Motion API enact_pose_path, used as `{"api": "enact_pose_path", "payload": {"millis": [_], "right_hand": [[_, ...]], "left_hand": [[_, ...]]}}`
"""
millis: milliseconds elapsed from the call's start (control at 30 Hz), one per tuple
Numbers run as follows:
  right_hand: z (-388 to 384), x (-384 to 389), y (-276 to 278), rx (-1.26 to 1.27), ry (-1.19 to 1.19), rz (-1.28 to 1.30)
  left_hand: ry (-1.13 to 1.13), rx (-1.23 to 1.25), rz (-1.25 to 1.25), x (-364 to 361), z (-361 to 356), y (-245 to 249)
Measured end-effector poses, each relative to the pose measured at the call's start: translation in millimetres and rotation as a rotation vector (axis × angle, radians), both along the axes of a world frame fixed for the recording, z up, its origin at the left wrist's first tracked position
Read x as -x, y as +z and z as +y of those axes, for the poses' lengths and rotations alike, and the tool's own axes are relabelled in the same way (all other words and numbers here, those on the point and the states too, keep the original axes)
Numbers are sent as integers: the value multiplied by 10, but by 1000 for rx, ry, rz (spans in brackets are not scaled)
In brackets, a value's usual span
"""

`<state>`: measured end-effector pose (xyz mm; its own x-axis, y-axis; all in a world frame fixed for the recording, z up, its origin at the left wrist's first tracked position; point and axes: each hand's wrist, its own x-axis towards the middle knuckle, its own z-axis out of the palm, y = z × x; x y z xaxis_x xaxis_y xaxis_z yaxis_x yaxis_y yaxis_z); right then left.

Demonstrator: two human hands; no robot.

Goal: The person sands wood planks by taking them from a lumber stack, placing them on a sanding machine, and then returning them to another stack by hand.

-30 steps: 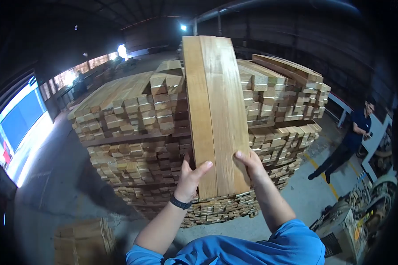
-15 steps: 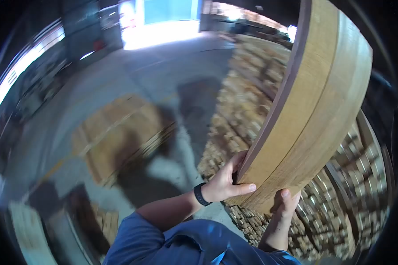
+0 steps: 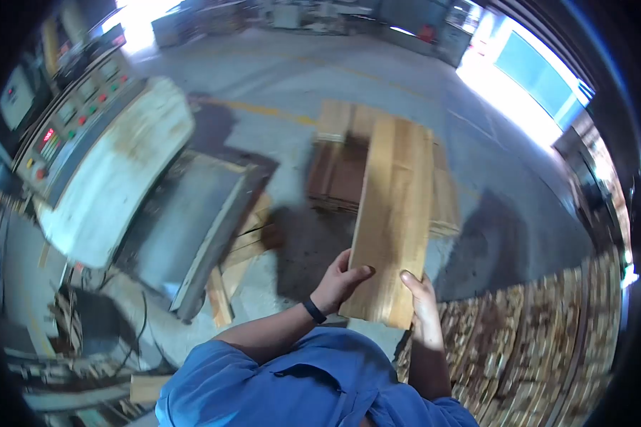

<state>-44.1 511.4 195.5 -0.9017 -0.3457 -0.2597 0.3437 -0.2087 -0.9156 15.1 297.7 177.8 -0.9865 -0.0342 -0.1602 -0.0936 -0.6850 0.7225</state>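
A long, light wooden board (image 3: 392, 220) extends away from my body, with its near end between my two hands. My left hand (image 3: 340, 286) grips the board's left edge near that end, thumb on top, with a dark band on the wrist. On the right edge, my right hand (image 3: 421, 302) holds the board with its thumb on the upper face; its other fingers are partly hidden. Beyond and beneath the board's far part lies a stack of wooden panels (image 3: 332, 174) on the floor.
At left stands a machine with a control panel (image 3: 68, 124), a pale curved cover (image 3: 124, 167) and a grey metal bed (image 3: 185, 210). Loose wood pieces (image 3: 221, 295) lie beside it. Rows of stacked wood strips (image 3: 520, 341) fill the lower right. A bright doorway (image 3: 530, 67) is at upper right.
The view has swung left, bringing the machine into sight. The board, still in both hands, has moved from above the stacked strips at right to in front of the panel stack, and is lower.
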Motion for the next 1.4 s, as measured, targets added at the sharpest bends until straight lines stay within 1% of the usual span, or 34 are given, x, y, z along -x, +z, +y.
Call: {"api": "enact_pose_path", "payload": {"millis": [100,200,233,267,300,367,400,467,500,533,600,633,700,733,767,800,867,900,1000,1033,1133,1167,1267,1300,1367,1400], "right_hand": [[-1036,332,-401,22,232,-140],[-2028,464,-637,-33,514,-31],[-2317,453,-650,-33,572,-7],[-2626,407,-661,-35,627,15],[-2890,360,-677,-37,680,36],[-3365,333,-947,-123,789,139],[-3596,326,-1099,-163,841,195],[-4043,336,-1266,-200,1079,-4],[-4201,324,-1374,-222,1191,-108],[-4319,300,-1539,-349,1167,-52],[-4563,275,-1868,-585,1113,77],[-4618,283,-1952,-634,1123,183],[-4628,266,-1745,-509,1157,42],[-4654,293,-1652,-447,1169,-26],[-4759,461,-2204,-366,1213,-49],[-4819,512,-2316,-420,1175,47],[-4972,576,-2357,-516,1092,245],[-5050,589,-2381,-545,1117,363],[-5206,515,-2519,-476,1145,403],[-5227,499,-2337,-497,1162,467],[-5318,504,-2149,-506,1228,411],[-5361,532,-2102,-489,1271,430],[-5456,616,-2048,-364,1317,284],[-5463,635,-2068,-310,1331,193],[-5469,662,-2156,-202,1348,15],[-5470,691,-2201,-174,1363,-23]], "left_hand": [[254,-57,-45,-225,-800,-424],[460,-106,12,-580,-1469,-596],[494,-59,-12,-687,-1654,-775],[581,-12,-109,-814,-1792,-803],[645,-41,-112,-914,-1915,-840],[782,-86,-114,-1053,-2130,-983],[825,-73,-163,-1120,-2245,-1135],[904,-54,-264,-1247,-2410,-1515],[935,-105,-301,-1281,-2479,-1680],[929,-242,-315,-1317,-2554,-1859],[1033,-151,-331,-1416,-2631,-2125],[1062,-164,-351,-1444,-2678,-2091],[1109,-200,-410,-1523,-2651,-1964],[1111,-205,-418,-1526,-2671,-2018],[1112,-208,-424,-1512,-2710,-2104],[1113,-211,-429,-1474,-2740,-2157],[1176,-178,-458,-1312,-2794,-2196],[1210,-150,-466,-1214,-2828,-2238],[1288,-105,-512,-962,-2856,-2336],[1309,-103,-526,-884,-2849,-2289],[1320,-108,-528,-823,-2863,-2080],[1314,-109,-518,-831,-2887,-2032],[1144,-269,-355,-1021,-2967,-2057],[1136,-264,-413,-1050,-2951,-2138],[1125,-294,-406,-1099,-2910,-2200],[1118,-310,-404,-1114,-2889,-2239]]}}
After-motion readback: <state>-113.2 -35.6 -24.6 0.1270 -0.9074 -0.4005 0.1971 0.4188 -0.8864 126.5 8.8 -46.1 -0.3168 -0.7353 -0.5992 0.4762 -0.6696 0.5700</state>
